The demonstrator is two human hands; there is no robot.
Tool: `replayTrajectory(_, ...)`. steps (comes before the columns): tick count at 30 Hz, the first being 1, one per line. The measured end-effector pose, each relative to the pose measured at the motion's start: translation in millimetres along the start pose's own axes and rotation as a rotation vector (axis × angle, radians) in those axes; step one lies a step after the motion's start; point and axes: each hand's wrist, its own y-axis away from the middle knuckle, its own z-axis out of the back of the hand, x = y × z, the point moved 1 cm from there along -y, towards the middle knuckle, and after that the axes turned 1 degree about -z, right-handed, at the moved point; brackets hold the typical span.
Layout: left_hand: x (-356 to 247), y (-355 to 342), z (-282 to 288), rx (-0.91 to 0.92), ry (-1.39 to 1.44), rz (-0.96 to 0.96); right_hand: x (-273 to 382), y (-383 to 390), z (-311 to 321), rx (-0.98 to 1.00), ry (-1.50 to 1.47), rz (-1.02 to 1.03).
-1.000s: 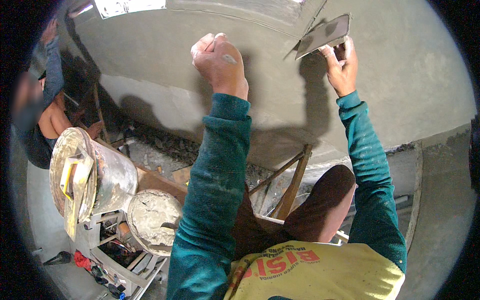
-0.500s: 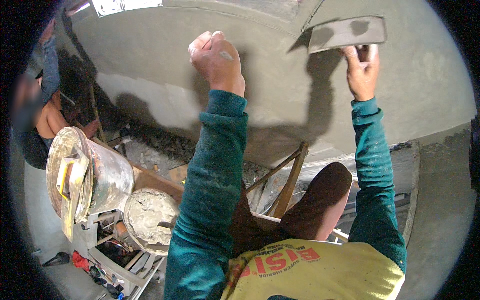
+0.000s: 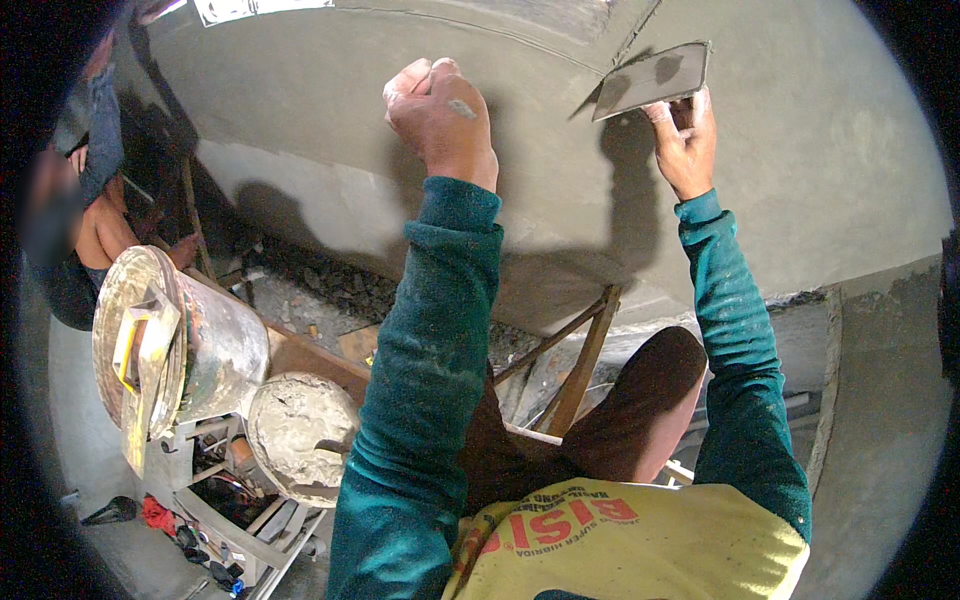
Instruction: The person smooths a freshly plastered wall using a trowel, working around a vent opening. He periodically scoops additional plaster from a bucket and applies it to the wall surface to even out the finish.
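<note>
My right hand grips a flat rectangular plastering trowel from below. Its grey blade has two dark damp patches and is tilted close to the plastered wall, with its left end nearest the surface. My left hand is held up in front of the same wall, its fingers curled closed. Whatever those fingers may hold is hidden. Both forearms are in green sleeves.
To the left, a tool with a yellow handle rests on a mortar-smeared bucket. Beside it stands a container of grey mortar. Another person sits at far left. A wooden plank and props are below the wall.
My right hand has moved left with the trowel, and the trowel's tilt has steepened, its right end higher. My left hand has stayed nearly in place.
</note>
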Motion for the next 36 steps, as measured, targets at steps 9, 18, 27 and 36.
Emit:
replayTrajectory(9,-6,10,-4,-0.002,0.016,-0.050,5,-41,19,-0.001,0.171,0.101)
replayTrajectory(18,-6,9,-2,0.027,0.065,0.020,45,-101,49,0.032,-0.058,0.196)
replayTrajectory(27,-9,11,-1,0.022,0.011,-0.055,37,-27,47,0.020,0.139,0.028)
replayTrajectory(36,5,3,6,0.029,-0.014,-0.102,2,53,-1,0.531,0.223,-0.372)
